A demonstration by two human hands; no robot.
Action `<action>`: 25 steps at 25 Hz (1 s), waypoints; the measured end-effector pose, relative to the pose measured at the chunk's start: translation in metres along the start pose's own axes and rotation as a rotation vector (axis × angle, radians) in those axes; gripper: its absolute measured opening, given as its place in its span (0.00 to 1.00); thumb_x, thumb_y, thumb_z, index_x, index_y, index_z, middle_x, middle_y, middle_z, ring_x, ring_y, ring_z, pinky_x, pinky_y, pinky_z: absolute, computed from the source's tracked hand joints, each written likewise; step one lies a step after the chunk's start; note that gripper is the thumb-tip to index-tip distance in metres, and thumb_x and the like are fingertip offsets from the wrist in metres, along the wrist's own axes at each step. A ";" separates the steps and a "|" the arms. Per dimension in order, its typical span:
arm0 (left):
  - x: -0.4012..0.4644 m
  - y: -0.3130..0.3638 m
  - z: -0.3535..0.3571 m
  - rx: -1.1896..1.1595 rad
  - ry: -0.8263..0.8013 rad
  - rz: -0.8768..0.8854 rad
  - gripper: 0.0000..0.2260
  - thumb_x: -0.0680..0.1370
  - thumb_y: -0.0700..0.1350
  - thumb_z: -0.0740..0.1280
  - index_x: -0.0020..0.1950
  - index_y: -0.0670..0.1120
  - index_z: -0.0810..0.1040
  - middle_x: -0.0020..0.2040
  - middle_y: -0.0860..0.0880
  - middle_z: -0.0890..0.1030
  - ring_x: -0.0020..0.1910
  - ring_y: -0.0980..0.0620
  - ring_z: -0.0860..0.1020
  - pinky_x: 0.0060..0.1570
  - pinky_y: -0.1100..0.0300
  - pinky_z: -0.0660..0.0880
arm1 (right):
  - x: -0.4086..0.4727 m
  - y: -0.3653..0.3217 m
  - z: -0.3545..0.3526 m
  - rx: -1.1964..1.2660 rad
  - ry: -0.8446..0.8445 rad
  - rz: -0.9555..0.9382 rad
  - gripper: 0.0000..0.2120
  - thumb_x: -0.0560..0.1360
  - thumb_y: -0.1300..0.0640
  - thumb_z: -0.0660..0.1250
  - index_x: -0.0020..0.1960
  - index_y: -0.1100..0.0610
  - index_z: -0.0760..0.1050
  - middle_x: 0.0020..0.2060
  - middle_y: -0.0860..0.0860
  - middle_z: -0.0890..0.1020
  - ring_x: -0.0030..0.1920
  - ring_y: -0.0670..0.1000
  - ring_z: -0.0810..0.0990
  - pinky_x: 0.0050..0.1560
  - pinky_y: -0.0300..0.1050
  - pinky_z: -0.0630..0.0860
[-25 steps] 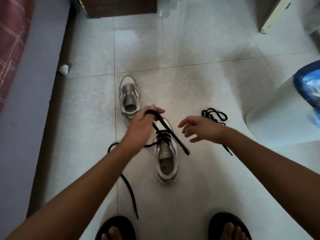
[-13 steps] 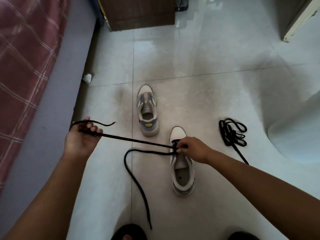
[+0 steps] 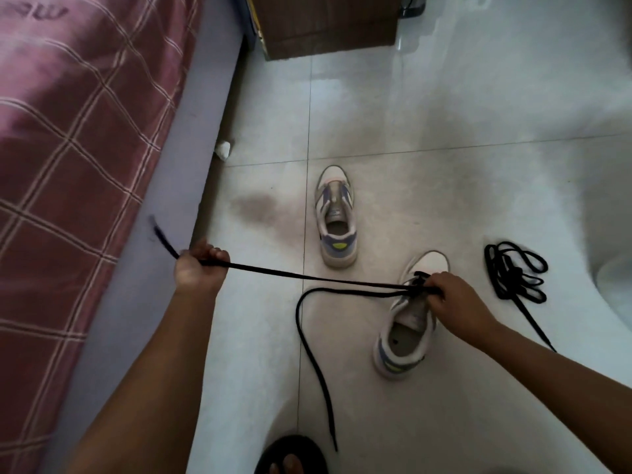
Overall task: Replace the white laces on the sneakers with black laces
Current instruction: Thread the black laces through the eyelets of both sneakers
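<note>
Two white and purple sneakers stand on the tiled floor. The near sneaker (image 3: 403,340) has a black lace (image 3: 307,276) threaded through its front eyelets. My left hand (image 3: 200,268) grips one end of that lace, stretched taut out to the left beside the bed. My right hand (image 3: 451,295) pinches the lace at the eyelets and rests on the sneaker's tongue. The lace's other end lies slack in a curve on the floor towards my foot. The far sneaker (image 3: 336,217) has no lace. A second black lace (image 3: 516,271) lies coiled on the floor at the right.
A bed with a red checked cover (image 3: 68,148) and a grey side runs along the left. A brown wooden cabinet (image 3: 325,25) stands at the back. A crumpled white scrap (image 3: 223,150) lies by the bed. My sandalled foot (image 3: 290,456) is at the bottom edge.
My left hand has pulled the lace end further left and outward, drawing it taut. My right hand has stayed pinching the lace at the near sneaker's eyelets. The view has shifted left.
</note>
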State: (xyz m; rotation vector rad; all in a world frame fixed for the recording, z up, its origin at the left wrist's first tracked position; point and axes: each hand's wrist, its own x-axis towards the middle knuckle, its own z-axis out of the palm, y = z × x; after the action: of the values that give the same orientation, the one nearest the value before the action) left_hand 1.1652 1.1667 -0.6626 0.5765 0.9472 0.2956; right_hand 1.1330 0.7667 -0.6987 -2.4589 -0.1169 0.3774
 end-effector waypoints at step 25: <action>-0.159 -0.213 0.033 1.274 -0.338 -0.474 0.09 0.79 0.37 0.57 0.51 0.35 0.75 0.38 0.41 0.76 0.38 0.47 0.75 0.46 0.55 0.75 | -0.090 0.094 -0.180 0.748 0.256 0.559 0.12 0.80 0.52 0.57 0.57 0.51 0.77 0.22 0.49 0.66 0.20 0.44 0.54 0.21 0.32 0.51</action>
State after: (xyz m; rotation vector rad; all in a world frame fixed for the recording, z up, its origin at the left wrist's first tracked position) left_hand 1.1014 0.9060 -0.6644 1.4591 0.8249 -0.8910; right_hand 1.0995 0.5709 -0.5992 -1.7316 0.7062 0.2660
